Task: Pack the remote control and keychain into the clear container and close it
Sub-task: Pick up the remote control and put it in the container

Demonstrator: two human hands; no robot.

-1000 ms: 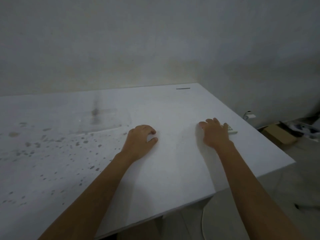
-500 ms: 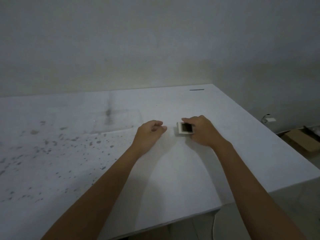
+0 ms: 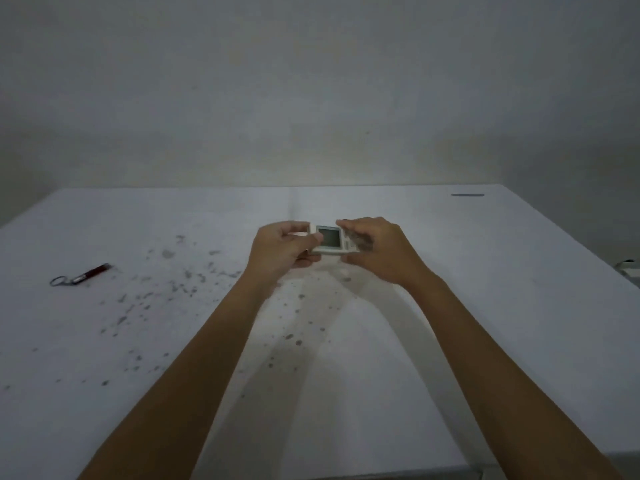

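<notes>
A white remote control (image 3: 329, 241) with a grey screen is held level just above the white table (image 3: 485, 306), at its middle. My left hand (image 3: 282, 249) grips its left end. Its right end is pinched by my right hand (image 3: 375, 249), whose fingers hide the buttons. The keychain (image 3: 81, 275), a dark red barrel on a metal ring, lies flat far to the left, well apart from both hands. I cannot make out the clear container; only a faint see-through sheen shows under the hands.
Dark specks stain the table's left and middle. A small dark strip (image 3: 467, 195) lies at the far right corner. The wall stands right behind the table. The table's right edge drops away, with a white object (image 3: 632, 268) beyond it.
My right hand lifted the remote from the table's right side and carried it to the middle. My left hand came up and took its other end. The view swung left, revealing the keychain.
</notes>
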